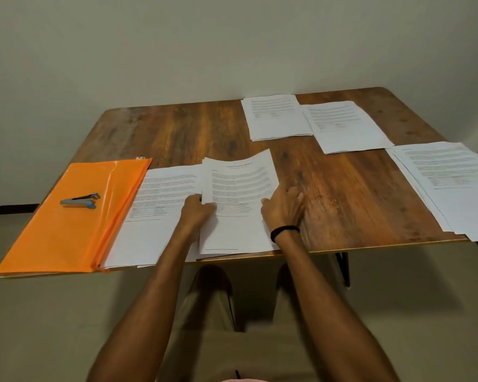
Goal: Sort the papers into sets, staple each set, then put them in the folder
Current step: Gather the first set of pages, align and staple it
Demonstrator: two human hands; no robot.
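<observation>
A stack of printed papers [239, 199] lies at the front middle of the wooden table [191, 133], its top sheet curling up at the far end. My left hand [198, 208] grips the stack's left edge. My right hand [283, 206] presses on its right edge, a black band on the wrist. Another paper pile [155, 210] lies just to the left, partly under the stack. An orange folder [75, 213] sits at the front left with a grey stapler [80, 200] on top. Three more paper piles lie at the back [275, 117], back right [345, 126] and right [450, 186].
A pale wall stands right behind the table. The right paper pile overhangs the table's front right edge. Bare wood shows in the middle and back left. A black table leg [345, 268] stands below the front edge, and my legs are under the table.
</observation>
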